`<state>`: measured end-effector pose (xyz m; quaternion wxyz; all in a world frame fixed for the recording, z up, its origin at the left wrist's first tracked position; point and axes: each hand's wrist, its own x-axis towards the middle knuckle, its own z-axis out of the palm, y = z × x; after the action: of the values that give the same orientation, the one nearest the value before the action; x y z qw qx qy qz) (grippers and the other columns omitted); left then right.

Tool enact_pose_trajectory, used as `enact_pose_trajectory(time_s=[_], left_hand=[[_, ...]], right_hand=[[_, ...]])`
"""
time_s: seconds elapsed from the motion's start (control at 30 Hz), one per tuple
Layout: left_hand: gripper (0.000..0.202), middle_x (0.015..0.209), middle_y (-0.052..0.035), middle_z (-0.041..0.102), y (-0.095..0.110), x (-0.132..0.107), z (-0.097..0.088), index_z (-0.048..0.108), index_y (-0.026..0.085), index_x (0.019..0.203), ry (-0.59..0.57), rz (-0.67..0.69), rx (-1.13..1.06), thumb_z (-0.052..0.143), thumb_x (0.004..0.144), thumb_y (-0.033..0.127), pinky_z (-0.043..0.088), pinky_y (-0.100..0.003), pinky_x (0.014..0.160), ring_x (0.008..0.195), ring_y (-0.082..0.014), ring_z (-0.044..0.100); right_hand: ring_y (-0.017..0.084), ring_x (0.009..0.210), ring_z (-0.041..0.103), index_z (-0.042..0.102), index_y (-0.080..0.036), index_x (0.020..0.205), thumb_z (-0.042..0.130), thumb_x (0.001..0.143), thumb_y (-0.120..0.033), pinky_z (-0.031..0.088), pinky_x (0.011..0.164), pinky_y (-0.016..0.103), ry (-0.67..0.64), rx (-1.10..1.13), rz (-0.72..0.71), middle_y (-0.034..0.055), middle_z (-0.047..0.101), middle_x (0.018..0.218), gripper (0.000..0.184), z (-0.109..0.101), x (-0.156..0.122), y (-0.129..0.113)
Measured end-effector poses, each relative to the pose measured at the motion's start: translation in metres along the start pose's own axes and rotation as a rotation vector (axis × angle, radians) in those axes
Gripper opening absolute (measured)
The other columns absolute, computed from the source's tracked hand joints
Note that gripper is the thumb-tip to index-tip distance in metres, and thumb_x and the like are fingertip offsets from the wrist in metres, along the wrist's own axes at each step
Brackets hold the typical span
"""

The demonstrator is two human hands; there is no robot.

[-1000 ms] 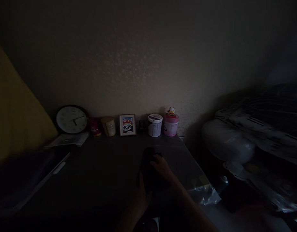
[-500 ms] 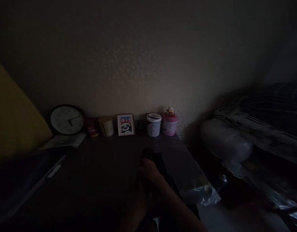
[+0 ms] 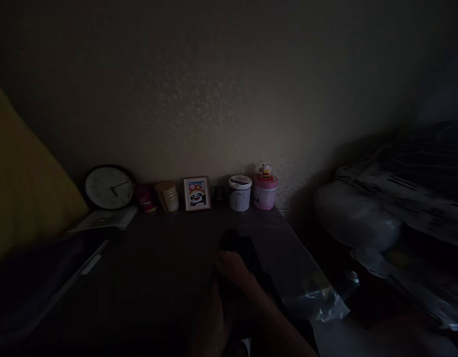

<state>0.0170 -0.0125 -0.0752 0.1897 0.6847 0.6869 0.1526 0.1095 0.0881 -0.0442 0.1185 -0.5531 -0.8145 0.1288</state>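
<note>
In the dim head view, my right hand (image 3: 230,265) is closed over a dark object with a rounded far end (image 3: 229,240). Its kind is lost in the shadow. My left hand (image 3: 214,295) is just below and to the left, close against the same dark object. The left fingers are too dark to make out. Another flat black piece (image 3: 248,248) lies right beside the rounded end, on the dark table (image 3: 158,258); I cannot tell whether the two are joined.
Along the wall stand a round clock (image 3: 108,187), a pink-red container (image 3: 146,198), a tan canister (image 3: 168,197), a framed panda picture (image 3: 197,193), a white tub (image 3: 239,193) and a pink tub (image 3: 265,195) topped by a figurine (image 3: 265,170). Clear plastic (image 3: 327,302) covers the right corner.
The view has turned slightly left, so the things along the wall sit a bit farther right. My right hand has drawn slightly toward me, still closed over the dark object.
</note>
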Motion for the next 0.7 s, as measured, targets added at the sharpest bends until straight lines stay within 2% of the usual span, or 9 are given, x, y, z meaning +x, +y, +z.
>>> enact_pose_trajectory(time_s=[0.23,0.4,0.57,0.7], left_hand=[[0.040,0.120,-0.0072,0.049,0.004,0.003,-0.001,0.047,0.019,0.116,-0.022,0.054,-0.001,0.048,0.082,0.040,0.042,-0.042,0.088,0.104,-0.0185,0.050],[0.039,0.120,-0.0067,0.050,0.009,0.004,0.002,0.047,0.019,0.116,-0.045,0.035,-0.011,0.049,0.082,0.040,0.042,-0.041,0.088,0.105,-0.0185,0.051],[0.040,0.119,-0.0071,0.050,0.010,0.002,0.002,0.046,0.019,0.117,-0.068,-0.015,-0.040,0.049,0.082,0.040,0.043,-0.040,0.087,0.103,-0.0182,0.052],[0.050,0.126,-0.0089,0.044,0.013,0.003,0.003,0.036,0.021,0.127,-0.083,-0.055,-0.073,0.049,0.082,0.039,0.043,-0.041,0.088,0.106,-0.0199,0.051]], right_hand=[[0.014,0.077,0.063,0.065,-0.020,0.087,0.037,0.085,-0.023,0.038,0.059,0.020,-0.036,-0.037,-0.117,0.0045,0.068,0.087,0.028,0.000,0.003,0.005],[0.015,0.077,0.061,0.063,-0.021,0.093,0.042,0.084,-0.026,0.038,0.062,0.021,-0.048,0.004,-0.152,0.0035,0.067,0.088,0.024,-0.002,-0.004,0.009],[0.012,0.080,0.057,0.062,-0.024,0.096,0.040,0.087,-0.025,0.040,0.070,0.021,0.069,0.160,-0.341,0.0009,0.065,0.090,0.023,-0.010,-0.022,0.018],[0.013,0.089,0.055,0.061,-0.023,0.094,0.038,0.089,-0.022,0.039,0.081,0.025,0.188,0.230,-0.438,0.0018,0.064,0.094,0.024,-0.010,-0.025,0.030]])
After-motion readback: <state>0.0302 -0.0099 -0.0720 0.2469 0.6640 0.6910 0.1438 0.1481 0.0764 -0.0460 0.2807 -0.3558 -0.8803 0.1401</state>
